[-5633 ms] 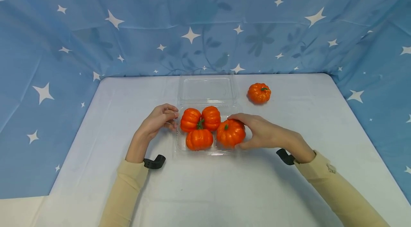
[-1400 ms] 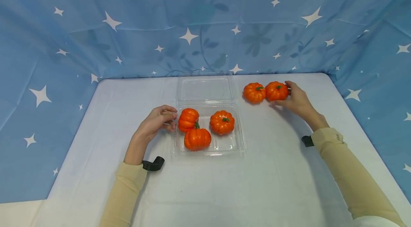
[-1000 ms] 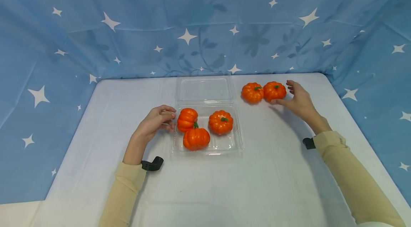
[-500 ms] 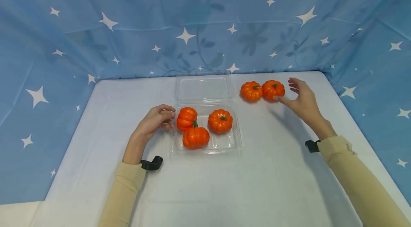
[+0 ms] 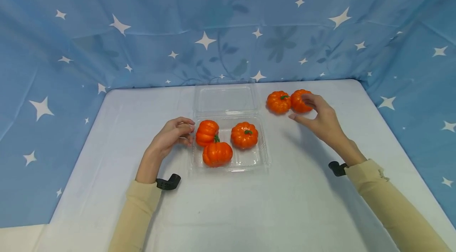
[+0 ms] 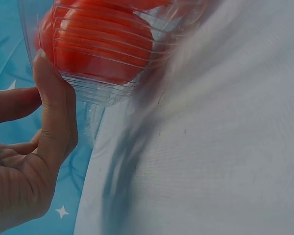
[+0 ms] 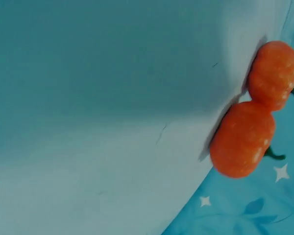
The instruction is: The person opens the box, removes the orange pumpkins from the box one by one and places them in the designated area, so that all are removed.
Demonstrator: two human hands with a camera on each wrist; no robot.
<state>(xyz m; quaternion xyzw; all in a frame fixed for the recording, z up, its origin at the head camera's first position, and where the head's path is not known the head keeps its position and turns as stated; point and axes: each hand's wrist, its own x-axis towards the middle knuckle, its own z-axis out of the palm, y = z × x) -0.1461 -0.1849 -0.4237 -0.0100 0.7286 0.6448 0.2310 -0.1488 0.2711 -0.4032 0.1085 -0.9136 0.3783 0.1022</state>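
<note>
Starry curtain (image 5: 149, 58) behind; left hand (image 5: 171, 135) loose at box (image 5: 249, 159); right hand (image 5: 323, 121) wide, part-hiding pumpkin (image 5: 298, 101).

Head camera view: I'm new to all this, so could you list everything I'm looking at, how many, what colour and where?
Boxed pumpkins: three, orange with green stems, inside the open box
Loose pumpkins: two, orange with green stems, touching side by side at the table's far edge
Box: one, clear, mid-table, with its lid folded back behind it
Table: one, white, beneath everything
Curtain: blue with white stars, behind and beside the table
Wrist devices: two, black, one per wrist
Sleeves: two, beige, lower left and right
Left hand: one, bare, touching the box's side
Right hand: one, bare, near the loose pumpkins
</note>
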